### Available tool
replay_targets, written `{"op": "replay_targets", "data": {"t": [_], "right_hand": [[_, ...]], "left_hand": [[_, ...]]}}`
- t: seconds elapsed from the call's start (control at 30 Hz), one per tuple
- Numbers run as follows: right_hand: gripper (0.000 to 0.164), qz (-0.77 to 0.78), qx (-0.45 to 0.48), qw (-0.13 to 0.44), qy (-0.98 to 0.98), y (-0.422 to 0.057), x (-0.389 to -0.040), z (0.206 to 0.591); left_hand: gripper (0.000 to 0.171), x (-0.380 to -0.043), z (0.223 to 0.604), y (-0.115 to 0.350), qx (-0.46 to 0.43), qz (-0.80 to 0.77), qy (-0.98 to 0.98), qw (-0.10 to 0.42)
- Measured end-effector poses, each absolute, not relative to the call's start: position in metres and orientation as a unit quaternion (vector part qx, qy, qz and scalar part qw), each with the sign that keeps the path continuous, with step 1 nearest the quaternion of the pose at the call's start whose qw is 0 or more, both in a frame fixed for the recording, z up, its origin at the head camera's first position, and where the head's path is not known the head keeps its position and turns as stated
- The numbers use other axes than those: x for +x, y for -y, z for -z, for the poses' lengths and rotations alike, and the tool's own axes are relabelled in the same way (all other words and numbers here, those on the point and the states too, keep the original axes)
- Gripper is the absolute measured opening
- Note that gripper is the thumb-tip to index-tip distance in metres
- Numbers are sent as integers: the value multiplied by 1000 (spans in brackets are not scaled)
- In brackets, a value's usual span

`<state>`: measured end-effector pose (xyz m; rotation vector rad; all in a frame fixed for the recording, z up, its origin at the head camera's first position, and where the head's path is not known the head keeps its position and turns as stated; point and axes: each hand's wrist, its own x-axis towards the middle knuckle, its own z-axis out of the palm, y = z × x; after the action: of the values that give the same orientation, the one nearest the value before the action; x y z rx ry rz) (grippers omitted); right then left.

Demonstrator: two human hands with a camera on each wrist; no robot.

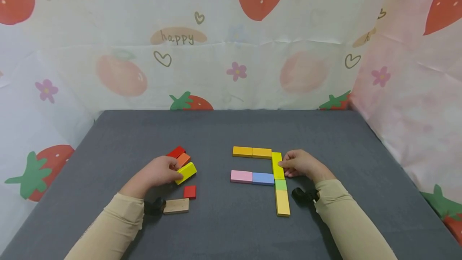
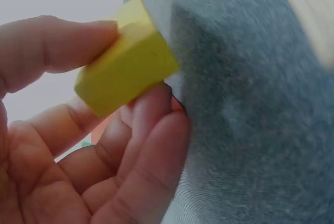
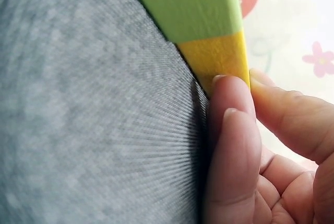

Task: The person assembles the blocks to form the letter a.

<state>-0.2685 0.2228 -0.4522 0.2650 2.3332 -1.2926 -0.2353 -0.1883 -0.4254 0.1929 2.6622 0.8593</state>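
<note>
My left hand [image 1: 157, 174] pinches a yellow block [image 1: 186, 173] between thumb and fingers. In the left wrist view this yellow block [image 2: 130, 62] is tilted, with the thumb on one face and fingers beneath. Just beyond that hand lie a red block [image 1: 175, 152] and an orange block [image 1: 183, 159]. On the right, my right hand [image 1: 301, 163] grips the edge of a flat yellow block [image 1: 277, 161] at the top of an upright column. The right wrist view has its fingertips [image 3: 235, 130] at the side of the yellow block [image 3: 216, 59], beside a green block [image 3: 193, 10].
Below the green block [image 1: 280, 185] is a yellow-orange block [image 1: 282, 203]. Two yellow-orange blocks [image 1: 252, 152] form a top row; a pink block [image 1: 241, 177] and blue block [image 1: 263, 178] form another. A red square [image 1: 189, 192] and plain wooden block [image 1: 176, 206] lie near my left wrist.
</note>
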Motion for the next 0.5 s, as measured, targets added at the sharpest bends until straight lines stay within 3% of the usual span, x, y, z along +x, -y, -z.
{"op": "replay_targets", "data": {"t": [0.5], "right_hand": [[20,468,83,230,-849,-223,-267,449]], "left_hand": [[8,-226,421,160,93,-430,-876,198]]}}
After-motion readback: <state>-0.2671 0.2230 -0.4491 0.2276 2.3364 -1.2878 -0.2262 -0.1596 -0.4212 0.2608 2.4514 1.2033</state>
